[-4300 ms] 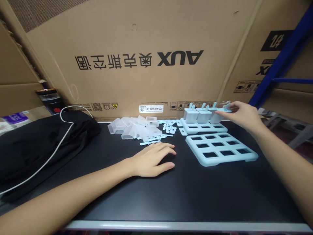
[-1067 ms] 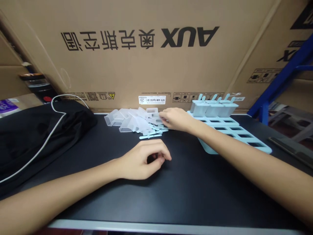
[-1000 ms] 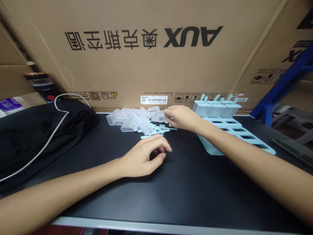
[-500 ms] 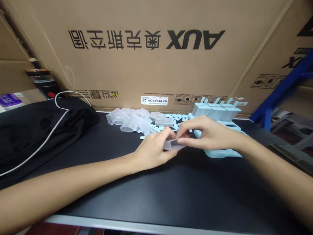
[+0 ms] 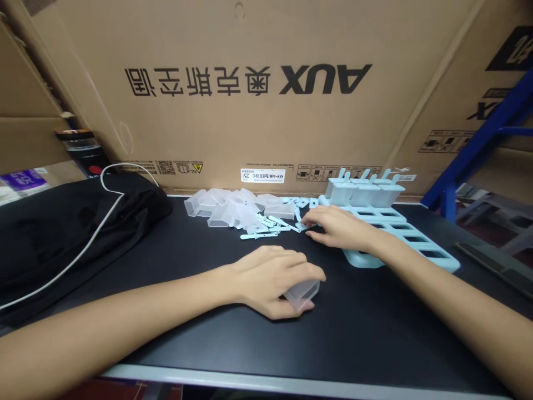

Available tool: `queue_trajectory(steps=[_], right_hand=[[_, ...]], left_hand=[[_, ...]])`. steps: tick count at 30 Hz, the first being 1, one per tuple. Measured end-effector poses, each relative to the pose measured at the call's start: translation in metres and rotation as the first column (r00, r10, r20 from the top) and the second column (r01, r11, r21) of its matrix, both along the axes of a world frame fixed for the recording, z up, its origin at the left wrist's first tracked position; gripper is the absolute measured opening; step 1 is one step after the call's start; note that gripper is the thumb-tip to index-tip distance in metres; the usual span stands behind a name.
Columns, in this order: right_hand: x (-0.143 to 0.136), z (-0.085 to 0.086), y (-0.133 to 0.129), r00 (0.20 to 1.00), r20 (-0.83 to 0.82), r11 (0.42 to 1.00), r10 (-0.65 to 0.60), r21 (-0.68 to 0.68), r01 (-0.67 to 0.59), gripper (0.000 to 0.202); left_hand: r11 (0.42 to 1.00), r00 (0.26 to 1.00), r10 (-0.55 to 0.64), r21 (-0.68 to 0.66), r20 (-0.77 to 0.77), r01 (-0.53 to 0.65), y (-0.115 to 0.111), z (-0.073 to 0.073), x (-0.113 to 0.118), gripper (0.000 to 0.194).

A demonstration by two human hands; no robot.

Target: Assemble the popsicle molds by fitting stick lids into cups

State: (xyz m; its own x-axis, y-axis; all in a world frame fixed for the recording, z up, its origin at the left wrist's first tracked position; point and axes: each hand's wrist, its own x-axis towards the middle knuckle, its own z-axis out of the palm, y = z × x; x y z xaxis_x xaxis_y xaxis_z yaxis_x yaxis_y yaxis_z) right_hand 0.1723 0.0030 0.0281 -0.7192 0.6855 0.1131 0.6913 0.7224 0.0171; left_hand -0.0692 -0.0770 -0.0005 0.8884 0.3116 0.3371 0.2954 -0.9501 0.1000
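Observation:
My left hand (image 5: 278,280) is closed around a translucent ice-pop mould cup (image 5: 303,293), holding it low over the black tabletop with its open end facing right. My right hand (image 5: 337,226) is stretched out to the small light blue parts. Its thumb and fingers are apart, about a light blue piece (image 5: 301,226) that they partly cover; a firm grip on it does not show. Just behind lie loose light blue sticks (image 5: 272,223) and more translucent cups (image 5: 233,208) in a heap. The light blue mould stand (image 5: 402,226) is partly hidden by my right forearm.
Several filled moulds (image 5: 365,191) with stick handles stand in the stand's back row. A large cardboard box (image 5: 250,128) walls off the back. Black cloth (image 5: 83,233) with a white cable (image 5: 94,228) covers the left side. A blue metal frame (image 5: 470,161) rises at right.
My left hand has moved towards me, with the cup tipped in it. My right hand has left the cup and moved back to the light blue parts. The view has shifted slightly.

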Motion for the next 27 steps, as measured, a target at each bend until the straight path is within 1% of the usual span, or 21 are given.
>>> queue_trajectory(steps=[3, 6, 8, 11, 15, 18, 20, 22, 24, 25, 26, 27], right_hand=[[-0.002, -0.001, -0.002, 0.997, -0.053, 0.997, 0.061, -0.041, -0.063, 0.023], [0.0, -0.004, -0.003, 0.991, -0.101, 0.99, 0.089, -0.097, -0.099, 0.021], [0.001, -0.005, -0.004, 0.986, -0.119, 0.985, 0.114, -0.118, -0.129, 0.02], [-0.001, -0.005, -0.008, 0.982, -0.127, 0.981, 0.142, -0.113, -0.156, 0.019], [-0.006, -0.003, -0.014, 0.987, -0.114, 0.988, 0.113, -0.093, -0.124, 0.02], [-0.008, -0.002, -0.018, 0.991, -0.102, 0.992, 0.086, -0.083, -0.095, 0.031], [-0.008, 0.0, -0.018, 0.994, -0.086, 0.995, 0.07, -0.069, -0.076, 0.039], [-0.005, 0.003, -0.017, 0.994, -0.091, 0.997, 0.062, -0.038, -0.066, 0.038], [0.0, 0.008, -0.016, 0.985, -0.167, 0.999, 0.041, -0.017, -0.044, 0.031], [0.003, 0.011, -0.017, 0.967, -0.254, 0.999, 0.023, -0.023, -0.03, 0.028], [0.004, 0.015, -0.018, 0.929, -0.37, 0.998, -0.002, -0.055, -0.02, 0.026], [0.006, 0.018, -0.02, 0.868, -0.495, 0.994, -0.037, -0.112, -0.021, 0.025]], left_hand=[[1.0, 1.0, 0.029, -0.002, 0.011, -0.029, -0.001, 0.001, 0.002, 0.058], [0.998, 0.998, 0.065, 0.005, -0.022, -0.065, -0.001, 0.001, 0.002, 0.063], [0.998, 0.997, 0.069, 0.015, -0.029, -0.068, -0.001, 0.001, 0.002, 0.064], [0.998, 0.998, 0.06, 0.036, -0.02, -0.059, -0.002, -0.001, 0.001, 0.061], [0.996, 0.997, 0.076, 0.038, -0.011, -0.076, -0.003, -0.002, 0.001, 0.048], [0.994, 0.994, 0.105, 0.018, 0.015, -0.105, -0.004, -0.001, 0.0, 0.043], [0.992, 0.99, 0.128, -0.008, 0.067, -0.128, -0.003, 0.0, 0.0, 0.042], [0.987, 0.973, 0.16, -0.031, 0.166, -0.157, 0.0, 0.0, -0.001, 0.041], [0.978, 0.931, 0.207, -0.039, 0.301, -0.205, 0.005, -0.004, -0.001, 0.046], [0.971, 0.901, 0.233, -0.041, 0.367, -0.235, 0.008, -0.007, -0.001, 0.052], [0.964, 0.871, 0.258, -0.045, 0.418, -0.263, 0.011, -0.009, -0.001, 0.059], [0.956, 0.845, 0.28, -0.052, 0.455, -0.288, 0.014, -0.012, -0.001, 0.066]])
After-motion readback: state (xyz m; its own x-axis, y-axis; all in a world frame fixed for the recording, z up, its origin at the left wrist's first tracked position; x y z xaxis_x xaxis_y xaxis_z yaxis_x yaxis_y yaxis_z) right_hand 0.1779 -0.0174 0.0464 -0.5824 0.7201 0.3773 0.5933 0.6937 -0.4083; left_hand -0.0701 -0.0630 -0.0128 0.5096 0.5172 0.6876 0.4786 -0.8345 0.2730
